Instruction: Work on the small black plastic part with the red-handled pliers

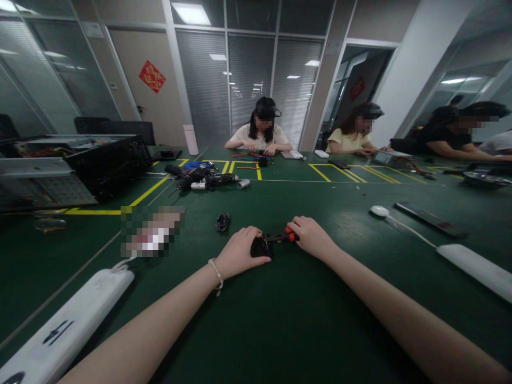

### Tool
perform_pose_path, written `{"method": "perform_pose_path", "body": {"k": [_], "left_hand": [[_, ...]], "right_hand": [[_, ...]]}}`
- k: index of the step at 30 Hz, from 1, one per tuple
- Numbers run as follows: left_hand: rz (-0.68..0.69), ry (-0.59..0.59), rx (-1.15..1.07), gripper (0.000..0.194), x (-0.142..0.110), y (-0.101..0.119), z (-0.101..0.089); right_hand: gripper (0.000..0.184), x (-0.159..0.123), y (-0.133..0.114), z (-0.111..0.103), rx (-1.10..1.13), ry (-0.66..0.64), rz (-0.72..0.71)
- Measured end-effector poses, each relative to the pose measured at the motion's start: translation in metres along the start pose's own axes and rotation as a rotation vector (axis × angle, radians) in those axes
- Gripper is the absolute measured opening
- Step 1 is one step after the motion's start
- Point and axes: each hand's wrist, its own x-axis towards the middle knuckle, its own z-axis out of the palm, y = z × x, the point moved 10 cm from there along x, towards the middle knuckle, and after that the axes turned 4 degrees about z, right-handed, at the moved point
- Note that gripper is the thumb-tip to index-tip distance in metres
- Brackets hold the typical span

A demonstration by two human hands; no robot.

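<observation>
My left hand point(240, 250) grips a small black part point(262, 248) low over the green table, its thumb and fingers on either side of it. In my right hand point(308, 234) are red-handled pliers point(286, 234), closed in by my fingers. The metal jaws point left and meet the black part's right side; whether they bite on it I cannot tell. Left of my left hand lies another small black piece point(222, 222), apart from both hands.
An opened computer case point(108, 165) stands at the left. Bundled cables point(204, 176) lie farther back. White power strips point(68, 325) flank my arms, the right one point(472, 266) near a dark flat bar point(430, 218). A person point(262, 128) sits across the green table point(256, 330), others at right.
</observation>
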Motion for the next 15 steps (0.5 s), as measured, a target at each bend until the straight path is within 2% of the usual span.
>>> {"method": "perform_pose_path", "body": {"k": [15], "left_hand": [[-0.032, -0.026, -0.046, 0.053, 0.0, -0.0026, 0.0022]], "right_hand": [[0.031, 0.0007, -0.0008, -0.0009, -0.005, 0.006, 0.008]]}}
